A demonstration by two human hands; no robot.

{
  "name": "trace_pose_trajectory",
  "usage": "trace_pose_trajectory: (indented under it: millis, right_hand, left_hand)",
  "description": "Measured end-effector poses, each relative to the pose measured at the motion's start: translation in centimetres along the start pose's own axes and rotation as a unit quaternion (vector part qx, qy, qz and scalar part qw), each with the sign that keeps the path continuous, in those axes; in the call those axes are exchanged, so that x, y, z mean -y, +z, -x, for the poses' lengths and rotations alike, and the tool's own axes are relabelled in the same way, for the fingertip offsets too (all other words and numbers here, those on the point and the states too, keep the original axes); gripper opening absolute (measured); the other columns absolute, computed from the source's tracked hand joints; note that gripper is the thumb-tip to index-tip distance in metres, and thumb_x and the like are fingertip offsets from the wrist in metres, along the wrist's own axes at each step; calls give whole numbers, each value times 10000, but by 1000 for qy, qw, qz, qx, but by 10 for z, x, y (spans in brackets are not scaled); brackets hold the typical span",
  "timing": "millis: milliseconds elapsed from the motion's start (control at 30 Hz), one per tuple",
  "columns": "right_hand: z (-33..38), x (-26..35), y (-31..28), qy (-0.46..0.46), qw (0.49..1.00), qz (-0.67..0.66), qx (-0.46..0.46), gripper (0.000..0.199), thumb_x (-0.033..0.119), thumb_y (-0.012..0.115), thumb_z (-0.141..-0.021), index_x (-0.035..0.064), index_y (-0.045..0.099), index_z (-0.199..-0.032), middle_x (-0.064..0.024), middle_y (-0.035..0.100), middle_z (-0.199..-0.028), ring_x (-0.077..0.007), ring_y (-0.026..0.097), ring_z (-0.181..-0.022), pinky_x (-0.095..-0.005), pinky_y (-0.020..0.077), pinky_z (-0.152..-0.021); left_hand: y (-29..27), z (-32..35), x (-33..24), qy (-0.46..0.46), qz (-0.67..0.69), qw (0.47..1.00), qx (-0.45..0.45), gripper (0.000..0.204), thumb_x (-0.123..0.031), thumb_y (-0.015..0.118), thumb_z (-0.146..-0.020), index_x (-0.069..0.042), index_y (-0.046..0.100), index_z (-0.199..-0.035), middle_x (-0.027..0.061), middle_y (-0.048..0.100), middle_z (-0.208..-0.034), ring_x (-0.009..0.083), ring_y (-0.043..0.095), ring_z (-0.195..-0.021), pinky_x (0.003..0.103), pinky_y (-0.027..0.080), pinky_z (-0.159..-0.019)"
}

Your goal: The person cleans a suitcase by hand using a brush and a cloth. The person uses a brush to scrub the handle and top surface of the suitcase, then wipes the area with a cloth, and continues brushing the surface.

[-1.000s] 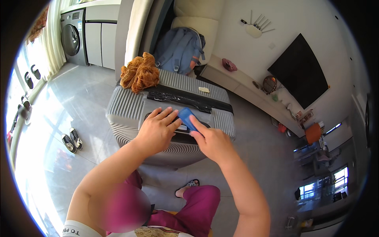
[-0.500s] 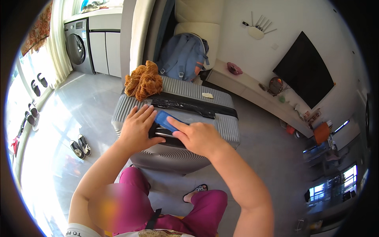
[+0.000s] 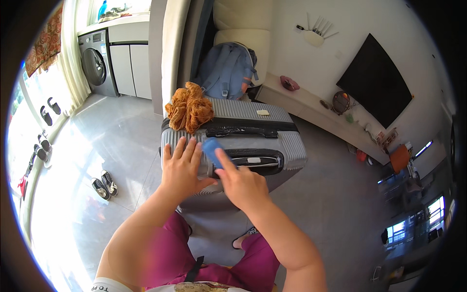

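Observation:
A ribbed grey suitcase (image 3: 292, 155) lies in front of me, with a black band and black carry handles. My left hand (image 3: 181, 168) rests on its left end, fingers spread and flat, holding nothing. In my right hand (image 3: 242, 185) is a flat blue scraper (image 3: 212, 150), with the index finger stretched along it. Its blurred tip is over the grey shell, beside my left fingertips and the left end of the near handle (image 3: 270, 162). On the suitcase's far left corner sits a crumpled orange-brown mesh cloth (image 3: 189, 108). A small whitish piece (image 3: 262, 112) lies on the far ribs.
Behind the suitcase, a blue backpack (image 3: 227, 70) leans on a cream seat. A long low cabinet (image 3: 311, 109) runs along the right wall. Dark shoes (image 3: 104, 185) stand on the floor at left, and a washing machine (image 3: 98, 63) is at the back left.
The suitcase sits farther right in view. Relative to it, both my hands and the blue scraper are farther left, and more of the near handle shows.

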State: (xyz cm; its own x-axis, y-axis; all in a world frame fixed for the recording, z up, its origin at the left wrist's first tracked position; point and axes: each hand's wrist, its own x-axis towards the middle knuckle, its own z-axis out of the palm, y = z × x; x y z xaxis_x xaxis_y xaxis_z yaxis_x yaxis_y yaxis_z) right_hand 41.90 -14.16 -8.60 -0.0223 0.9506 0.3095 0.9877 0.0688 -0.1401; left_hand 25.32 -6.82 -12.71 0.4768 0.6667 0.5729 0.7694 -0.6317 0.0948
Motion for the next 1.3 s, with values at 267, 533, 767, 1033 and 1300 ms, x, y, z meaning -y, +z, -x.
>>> trace_pose_trajectory:
  millis: [267,533,767,1033,1300]
  right_hand:
    - [65,-25,7,104,991,-50,-71,484,338,510,-969,203,422,-1425,-201,631,-641,-392,635,-595,-502,465,-481]
    - [69,-81,-23,89,994,-51,-46,462,385,474,-974,214,447,-1402,-193,621,-632,-398,622,-594,-519,478,-528]
    - [67,-73,-1,104,982,-104,-116,491,376,488,-971,196,417,-1422,-184,600,-615,-396,617,-546,-492,481,-489]
    - [59,-106,-17,158,983,-70,-65,504,395,497,-964,252,391,-1435,-171,587,-604,-375,622,-547,-481,488,-492]
    - [56,-133,-77,52,995,-21,77,466,377,484,-973,240,417,-1413,-185,640,-678,-397,635,-596,-510,502,-547]
  left_hand:
    - [-3,21,-53,32,-6,999,-20,836,-562,756,-639,-28,552,-1250,174,563,-1299,369,504,-1231,527,334,-1039]
    - [-14,13,-60,61,-23,998,-18,767,-542,763,-649,-11,609,-1180,186,612,-1222,376,564,-1158,507,401,-988]
    - [-21,-37,-59,96,59,991,67,802,-522,799,-629,7,604,-1201,175,602,-1237,386,548,-1167,479,405,-1015]
    - [-25,-33,-73,80,45,990,110,750,-475,764,-719,13,561,-1252,203,546,-1318,430,480,-1248,502,366,-1055]
    - [-34,-18,-116,52,8,993,107,709,-466,683,-800,24,514,-1284,220,506,-1345,471,451,-1237,582,345,-1031]
